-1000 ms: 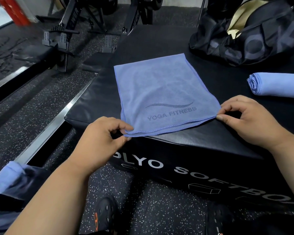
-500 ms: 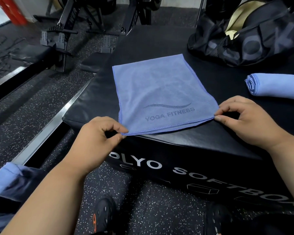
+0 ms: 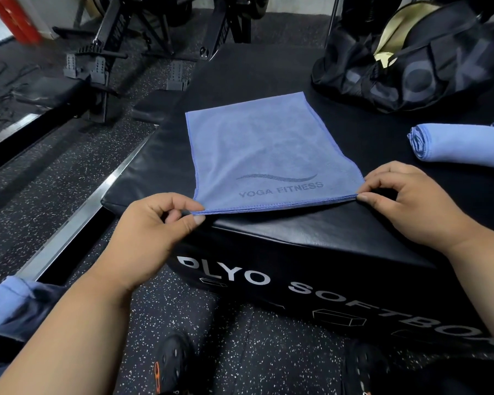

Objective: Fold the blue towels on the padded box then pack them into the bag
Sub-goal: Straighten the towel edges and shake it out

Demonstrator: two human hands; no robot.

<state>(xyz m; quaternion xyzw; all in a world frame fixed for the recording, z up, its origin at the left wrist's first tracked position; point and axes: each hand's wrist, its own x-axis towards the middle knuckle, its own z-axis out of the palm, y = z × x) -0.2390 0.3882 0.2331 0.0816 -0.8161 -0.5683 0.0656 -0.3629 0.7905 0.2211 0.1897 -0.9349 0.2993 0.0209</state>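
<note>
Now both grips, left hand (image 3: pixel 151 226) and right hand (image 3: pixel 408 203), each pinched tight on a near corner of the blue towel (image 3: pixel 268 155).

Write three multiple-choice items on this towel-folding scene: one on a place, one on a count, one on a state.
1. Where does the bag sit?
A. on the floor
B. at the far right of the padded box
C. under the flat towel

2. How many blue towels lie on the box?
A. one
B. two
C. four

3. What are the hands doing?
A. pinching the flat towel's near corners
B. resting flat
C. holding the bag

Answers:
1 B, the bag sits on the box top, beyond the rolled towel.
2 B, the flat towel and the rolled one.
3 A, the left hand and right hand each take a corner.
</note>
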